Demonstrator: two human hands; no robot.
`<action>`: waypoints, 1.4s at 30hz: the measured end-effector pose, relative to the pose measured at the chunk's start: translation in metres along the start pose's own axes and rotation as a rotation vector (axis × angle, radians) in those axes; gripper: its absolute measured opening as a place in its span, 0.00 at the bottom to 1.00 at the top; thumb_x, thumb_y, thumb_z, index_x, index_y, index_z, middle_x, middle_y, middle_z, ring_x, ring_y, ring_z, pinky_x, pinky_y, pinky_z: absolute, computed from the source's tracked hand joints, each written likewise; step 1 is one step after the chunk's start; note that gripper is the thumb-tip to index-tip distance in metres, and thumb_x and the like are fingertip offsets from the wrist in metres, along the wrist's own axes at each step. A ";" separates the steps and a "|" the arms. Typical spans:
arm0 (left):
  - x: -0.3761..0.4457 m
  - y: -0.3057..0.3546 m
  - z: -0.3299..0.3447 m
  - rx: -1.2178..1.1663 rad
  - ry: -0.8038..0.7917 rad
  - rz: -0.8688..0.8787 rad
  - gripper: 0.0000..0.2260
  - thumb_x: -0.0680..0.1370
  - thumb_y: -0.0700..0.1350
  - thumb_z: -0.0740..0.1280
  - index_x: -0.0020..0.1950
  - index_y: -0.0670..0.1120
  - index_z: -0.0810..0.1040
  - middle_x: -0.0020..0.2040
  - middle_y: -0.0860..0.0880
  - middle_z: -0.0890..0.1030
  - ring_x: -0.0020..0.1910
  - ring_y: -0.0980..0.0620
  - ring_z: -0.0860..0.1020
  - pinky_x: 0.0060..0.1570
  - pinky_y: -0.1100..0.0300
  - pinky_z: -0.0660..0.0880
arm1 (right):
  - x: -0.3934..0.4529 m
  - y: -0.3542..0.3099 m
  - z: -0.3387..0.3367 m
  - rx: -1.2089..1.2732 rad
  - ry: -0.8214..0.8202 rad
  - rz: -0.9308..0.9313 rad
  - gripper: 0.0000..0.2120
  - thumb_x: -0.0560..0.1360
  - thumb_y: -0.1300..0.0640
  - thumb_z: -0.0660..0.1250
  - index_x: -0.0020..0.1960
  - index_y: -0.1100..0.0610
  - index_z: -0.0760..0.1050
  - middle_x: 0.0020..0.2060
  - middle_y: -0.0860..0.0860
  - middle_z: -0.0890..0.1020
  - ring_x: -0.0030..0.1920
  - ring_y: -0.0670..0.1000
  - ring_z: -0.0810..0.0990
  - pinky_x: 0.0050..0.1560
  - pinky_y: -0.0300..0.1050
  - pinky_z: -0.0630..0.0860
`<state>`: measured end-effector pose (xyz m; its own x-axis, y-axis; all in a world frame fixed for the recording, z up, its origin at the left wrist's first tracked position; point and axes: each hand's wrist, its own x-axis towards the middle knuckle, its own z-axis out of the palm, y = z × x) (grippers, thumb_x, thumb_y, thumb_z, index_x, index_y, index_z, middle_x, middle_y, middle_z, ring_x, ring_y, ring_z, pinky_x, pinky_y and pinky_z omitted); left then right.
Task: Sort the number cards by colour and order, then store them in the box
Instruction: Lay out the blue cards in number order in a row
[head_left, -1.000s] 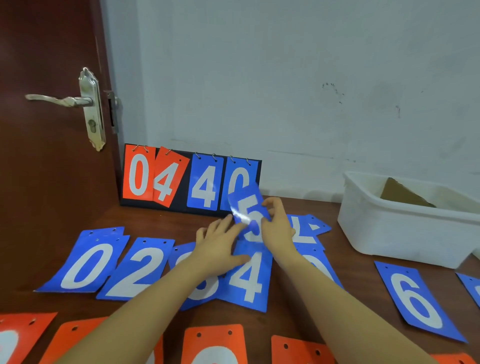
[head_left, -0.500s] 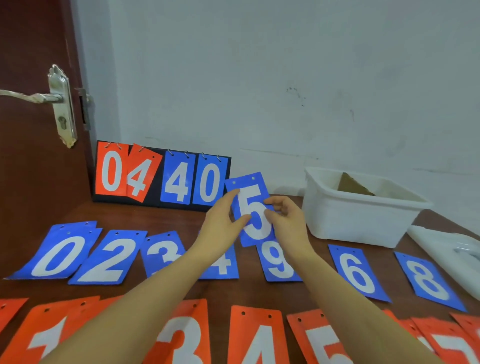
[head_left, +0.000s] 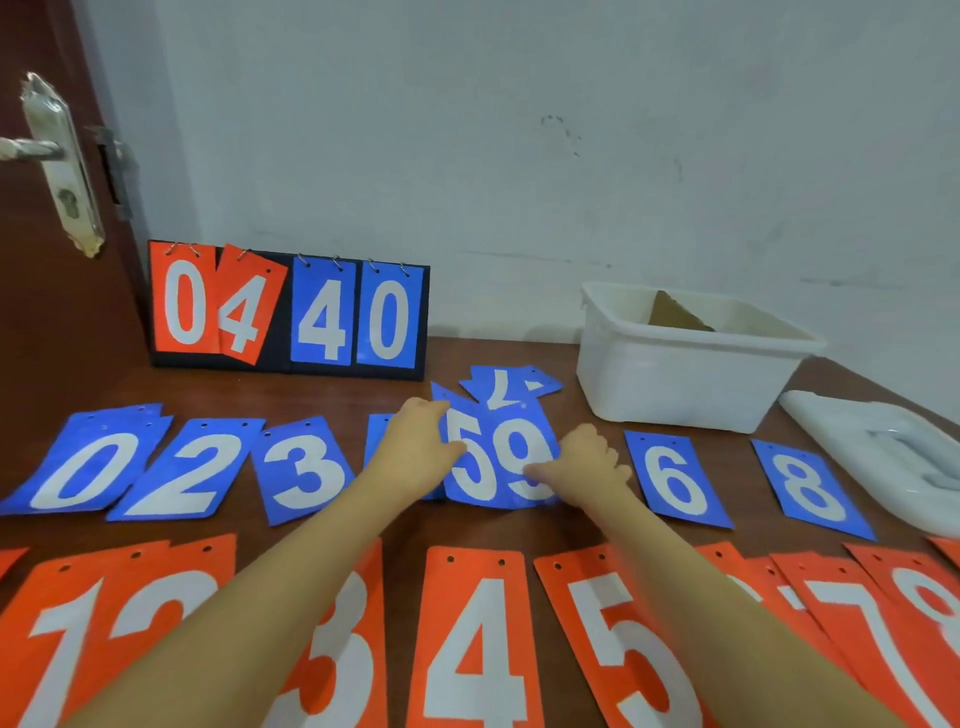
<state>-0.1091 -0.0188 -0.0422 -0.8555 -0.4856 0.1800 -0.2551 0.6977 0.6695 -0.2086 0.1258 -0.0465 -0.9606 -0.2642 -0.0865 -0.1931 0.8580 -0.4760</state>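
Blue number cards lie in a row on the brown table: 0 (head_left: 85, 467), 2 (head_left: 187, 475), 3 (head_left: 306, 470), 6 (head_left: 675, 480) and 8 (head_left: 810, 486). In the middle, the blue 5 card (head_left: 470, 462) lies flat beside and partly under the blue 9 card (head_left: 524, 457). My left hand (head_left: 418, 449) rests on the 5's left edge and covers another blue card. My right hand (head_left: 589, 467) presses the right edge of the 9. A blue 7 card (head_left: 511, 387) lies behind them. Orange cards 1 to 8 (head_left: 480, 639) line the near edge. The white box (head_left: 685, 379) stands at the back right.
A black scoreboard stand (head_left: 288, 312) with hanging orange 0, 4 and blue 4, 0 cards leans against the wall at the back left. A white lid (head_left: 893, 457) lies right of the box. A wooden door with a metal handle (head_left: 57, 156) is at far left.
The blue 5 card, held up in both hands before, now lies flat on the table in the blue row beside the 9. Both hands have dropped to the table.
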 end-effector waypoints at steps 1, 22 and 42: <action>0.001 0.001 0.001 -0.005 0.009 -0.003 0.27 0.76 0.44 0.66 0.72 0.42 0.61 0.70 0.44 0.64 0.62 0.44 0.72 0.60 0.56 0.68 | 0.001 0.002 -0.003 0.099 0.034 -0.046 0.25 0.73 0.52 0.69 0.63 0.60 0.63 0.63 0.58 0.72 0.63 0.59 0.70 0.64 0.53 0.65; -0.028 0.131 0.099 -0.287 -0.036 0.360 0.24 0.76 0.53 0.64 0.70 0.50 0.65 0.61 0.48 0.74 0.54 0.51 0.75 0.54 0.64 0.72 | -0.040 0.123 -0.090 0.817 0.292 -0.364 0.11 0.75 0.62 0.65 0.55 0.51 0.71 0.51 0.57 0.78 0.47 0.52 0.81 0.35 0.38 0.78; 0.036 0.249 0.255 -0.597 -0.110 0.124 0.14 0.71 0.36 0.70 0.55 0.45 0.80 0.33 0.55 0.74 0.30 0.59 0.73 0.29 0.76 0.69 | 0.041 0.302 -0.166 0.482 0.376 -0.214 0.08 0.77 0.54 0.62 0.54 0.44 0.75 0.42 0.48 0.81 0.46 0.50 0.80 0.48 0.44 0.77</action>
<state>-0.3184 0.2716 -0.0533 -0.9121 -0.3408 0.2280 0.1178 0.3148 0.9418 -0.3401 0.4475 -0.0484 -0.9321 -0.1603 0.3248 -0.3609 0.4862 -0.7958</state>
